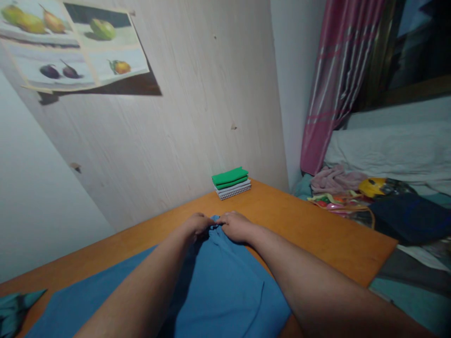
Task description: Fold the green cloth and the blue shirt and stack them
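Note:
A blue garment (225, 286) lies spread over the orange-brown tabletop, reaching down past the bottom of the view. Whether it is trousers or a top I cannot tell. At its far end the cloth is bunched into folds. My left hand (200, 224) is closed on the bunched edge from the left, and my right hand (234, 226) grips it from the right, the fingertips of both almost meeting. Beyond my hands, against the wall, sits a small stack of folded cloths, a green cloth (230, 177) over a grey checked cloth (234, 190).
The table (299, 220) runs along a pale wood-grain panel carrying a fruit poster (84, 47). A teal cloth (14, 310) lies crumpled at the lower left. Past the right edge are a pink curtain (338, 80), a pinkish towel (334, 180), a yellow item (371, 187) and dark fabric (412, 216).

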Available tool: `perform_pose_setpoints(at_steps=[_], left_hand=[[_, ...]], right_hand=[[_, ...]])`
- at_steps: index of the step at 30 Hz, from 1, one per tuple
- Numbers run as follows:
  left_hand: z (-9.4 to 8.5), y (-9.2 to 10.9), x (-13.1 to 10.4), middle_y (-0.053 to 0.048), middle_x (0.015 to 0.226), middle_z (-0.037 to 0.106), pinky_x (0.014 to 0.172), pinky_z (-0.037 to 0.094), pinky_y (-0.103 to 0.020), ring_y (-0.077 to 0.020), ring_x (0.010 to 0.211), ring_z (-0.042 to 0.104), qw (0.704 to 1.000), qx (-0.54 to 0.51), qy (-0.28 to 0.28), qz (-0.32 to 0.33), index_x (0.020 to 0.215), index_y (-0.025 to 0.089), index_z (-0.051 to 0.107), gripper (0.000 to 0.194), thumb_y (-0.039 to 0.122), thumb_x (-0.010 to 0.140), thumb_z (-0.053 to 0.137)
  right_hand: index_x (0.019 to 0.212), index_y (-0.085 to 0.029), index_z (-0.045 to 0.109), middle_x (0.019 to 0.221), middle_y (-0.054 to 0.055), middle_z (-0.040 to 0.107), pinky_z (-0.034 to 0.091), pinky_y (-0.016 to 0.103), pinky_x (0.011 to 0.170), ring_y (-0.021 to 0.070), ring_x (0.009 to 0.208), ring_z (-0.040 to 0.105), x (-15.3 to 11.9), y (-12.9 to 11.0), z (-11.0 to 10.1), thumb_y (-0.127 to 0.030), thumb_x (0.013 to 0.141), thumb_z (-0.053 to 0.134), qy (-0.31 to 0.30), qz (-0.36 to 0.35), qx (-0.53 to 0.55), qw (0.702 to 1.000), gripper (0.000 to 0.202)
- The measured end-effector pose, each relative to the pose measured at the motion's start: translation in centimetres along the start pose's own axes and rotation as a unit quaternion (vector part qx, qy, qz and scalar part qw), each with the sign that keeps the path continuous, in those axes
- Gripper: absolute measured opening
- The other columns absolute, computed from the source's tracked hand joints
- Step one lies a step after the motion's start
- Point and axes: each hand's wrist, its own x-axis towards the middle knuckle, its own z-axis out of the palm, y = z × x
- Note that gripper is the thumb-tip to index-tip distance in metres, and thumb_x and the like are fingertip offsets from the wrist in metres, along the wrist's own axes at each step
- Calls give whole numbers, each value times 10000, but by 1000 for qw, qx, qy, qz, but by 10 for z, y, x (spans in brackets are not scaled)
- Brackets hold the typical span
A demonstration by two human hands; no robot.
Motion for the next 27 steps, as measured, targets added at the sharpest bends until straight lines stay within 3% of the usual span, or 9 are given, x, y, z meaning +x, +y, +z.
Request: perform_pose_setpoints(at_steps=[4,9,14,23,27], left_hand=[[3,4,9,24,537,555,461,347,-245,-122,448,491,996,81,41,3,720,191,557,213,307,713,735],[-3,9,20,-63,774,690,572,411,-247,-189,709,629,971,215,98,28,820,186,585,203,298,718,719],[-8,20,16,-127,980,735,706,460,-306,-276,933,665,937,330,102,52,943,198,641,256,369,756,676],[-10,35,11,-166,1129,739,791,509,-351,-332,1046,686,893,440,86,43,978,212,731,262,356,774,654],[-9,38,10,-191,1220,704,847,517,-387,-353,1136,651,874,470,113,52,1102,197,703,341,371,820,621]], right_hand=[[1072,-212,726,1103,62,743,458,296,874,217,1032,641,5,4,0,-199,869,490,58,70,43,995,312],[1248,-181,595,1191,85,706,456,265,853,187,1056,635,10,5,2,-212,920,455,103,119,82,984,357],[1259,-218,581,1115,66,728,445,262,811,190,1023,653,5,-1,0,-235,915,499,75,121,89,986,355],[1225,-294,628,1094,38,736,429,276,719,225,1001,672,-1,-7,-9,-305,827,566,9,126,31,992,403],[1084,-351,721,1101,3,744,449,291,741,241,1023,674,-4,-9,-12,-324,787,593,-42,93,-5,995,324]])
